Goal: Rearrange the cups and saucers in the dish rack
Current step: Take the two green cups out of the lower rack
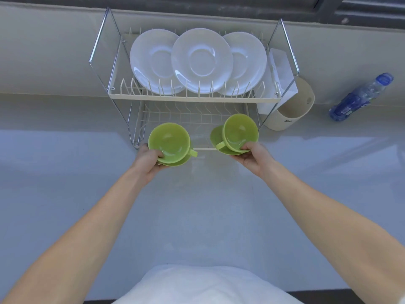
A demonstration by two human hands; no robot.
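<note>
While both arms reach mid-frame, left hand [147, 159] grips green cup [168, 140] on saucer [176, 161], right hand [255, 157] grips second cup-and-saucer set [235, 133], dish rack [195, 98] behind.

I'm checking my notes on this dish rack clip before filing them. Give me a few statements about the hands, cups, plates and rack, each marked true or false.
1. Each hand holds a green cup on a green saucer. True: the left hand and right hand each hold a set.
2. Three white plates stand in the rack's upper tier. True.
3. The left cup is upside down. False: it is upright, with its hollow showing.
4. A bottle lies left of the rack. False: it lies to the right.
5. The right cup has its handle pointing left. True.
</note>
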